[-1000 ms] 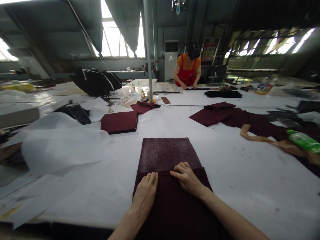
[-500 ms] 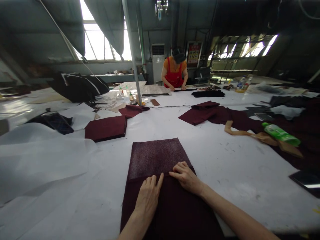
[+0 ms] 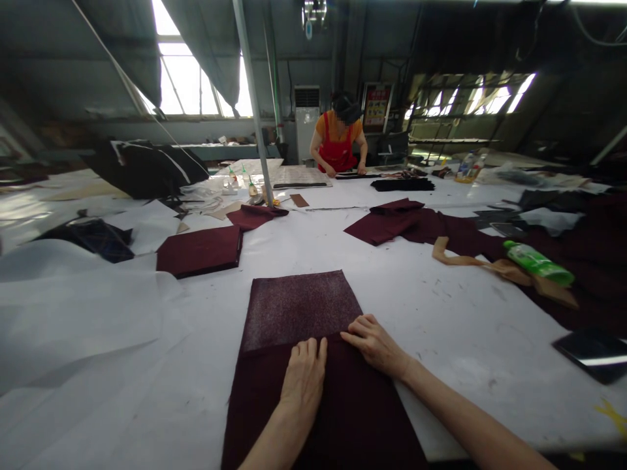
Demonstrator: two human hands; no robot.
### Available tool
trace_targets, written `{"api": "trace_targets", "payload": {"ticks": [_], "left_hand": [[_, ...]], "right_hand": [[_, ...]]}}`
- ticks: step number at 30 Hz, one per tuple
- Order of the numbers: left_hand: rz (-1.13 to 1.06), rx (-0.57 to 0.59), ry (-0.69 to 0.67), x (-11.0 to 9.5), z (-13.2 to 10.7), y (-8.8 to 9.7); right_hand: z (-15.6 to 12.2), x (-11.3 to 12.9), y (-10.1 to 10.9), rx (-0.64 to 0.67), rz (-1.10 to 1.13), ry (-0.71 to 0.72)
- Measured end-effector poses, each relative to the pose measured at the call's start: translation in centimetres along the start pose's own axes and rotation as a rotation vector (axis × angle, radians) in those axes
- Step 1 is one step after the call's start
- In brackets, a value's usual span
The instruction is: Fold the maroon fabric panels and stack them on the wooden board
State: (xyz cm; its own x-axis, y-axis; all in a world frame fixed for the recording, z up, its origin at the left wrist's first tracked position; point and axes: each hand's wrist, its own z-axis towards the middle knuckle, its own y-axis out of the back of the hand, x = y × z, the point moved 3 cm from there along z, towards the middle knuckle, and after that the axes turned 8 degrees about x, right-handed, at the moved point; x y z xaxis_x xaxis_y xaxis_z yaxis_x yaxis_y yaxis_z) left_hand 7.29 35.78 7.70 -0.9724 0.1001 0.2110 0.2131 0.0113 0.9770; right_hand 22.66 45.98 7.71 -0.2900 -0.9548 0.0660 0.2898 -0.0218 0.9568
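"On the white bench, where does the maroon cloth lie?"

"Near side, flat; a layer edge crosses it, speckled face beyond."

"State of the grip?"

"Left hand: released, fingers laid on the cloth by that edge; right hand: fingertips at the edge; pinching or merely resting, cannot tell."

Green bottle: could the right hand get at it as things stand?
Probably, with a stretch: the green bottle lies uncovered, with only the white tabletop and a tan strip between. The right hand must first leave the maroon cloth.
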Motion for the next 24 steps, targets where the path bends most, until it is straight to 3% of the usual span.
{"api": "trace_targets", "payload": {"ticks": [4, 12, 18, 21, 24], "left_hand": [[0.005, -0.062, -0.048, -0.8, 0.5, -0.1], [0.101, 0.055, 0.008, -3.2, 2.4, 0.8], [0.158, 0.098, 0.011, -3.7, 2.9, 0.8], [0.171, 0.101, 0.013, -3.7, 3.0, 0.9], [0.175, 0.095, 0.019, -3.9, 3.0, 1.0]], "right_hand": [[-0.9, -0.8, 0.1, -0.017, -0.020, 0.006], [-1.9, -1.4, 0.5, 0.001, -0.084, 0.005], [-3.1, -1.7, 0.5, 0.057, -0.173, -0.007], [-3.8, -1.9, 1.2, 0.072, -0.217, -0.089], [-3.6, -1.3, 2.0, -0.009, -0.237, -0.261]]}}
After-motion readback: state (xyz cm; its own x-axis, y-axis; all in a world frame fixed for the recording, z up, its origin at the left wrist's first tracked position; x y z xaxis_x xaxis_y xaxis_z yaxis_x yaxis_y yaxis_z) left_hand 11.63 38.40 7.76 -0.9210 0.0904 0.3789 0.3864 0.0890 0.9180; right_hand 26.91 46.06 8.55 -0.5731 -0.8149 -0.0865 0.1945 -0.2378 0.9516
